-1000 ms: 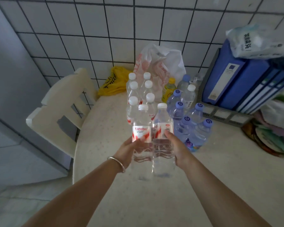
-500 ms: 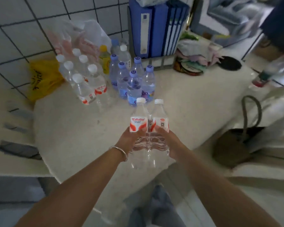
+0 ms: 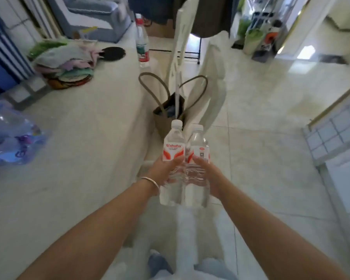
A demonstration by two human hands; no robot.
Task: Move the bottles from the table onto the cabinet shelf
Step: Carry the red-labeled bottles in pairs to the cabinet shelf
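Two clear water bottles with white caps and red-and-white labels are carried upright, side by side, past the table's right edge. My left hand (image 3: pixel 163 171) grips the left bottle (image 3: pixel 173 150) around its middle. My right hand (image 3: pixel 208 174) grips the right bottle (image 3: pixel 198 152) the same way. Blurred blue-tinted bottles (image 3: pixel 12 136) remain at the far left on the white table (image 3: pixel 79 158). The cabinet shelf is not in this view.
A brown handbag (image 3: pixel 168 116) sits on a white chair (image 3: pixel 208 77) just beyond the bottles. A larger bottle (image 3: pixel 142 41) stands at the table's far end, near folded cloths (image 3: pixel 67 65) and blue binders (image 3: pixel 0 57). Tiled floor (image 3: pixel 271 138) spreads to the right.
The view has swung right, away from the tiled wall and the group of bottles. Both hands have carried the two bottles off the table toward the open floor.
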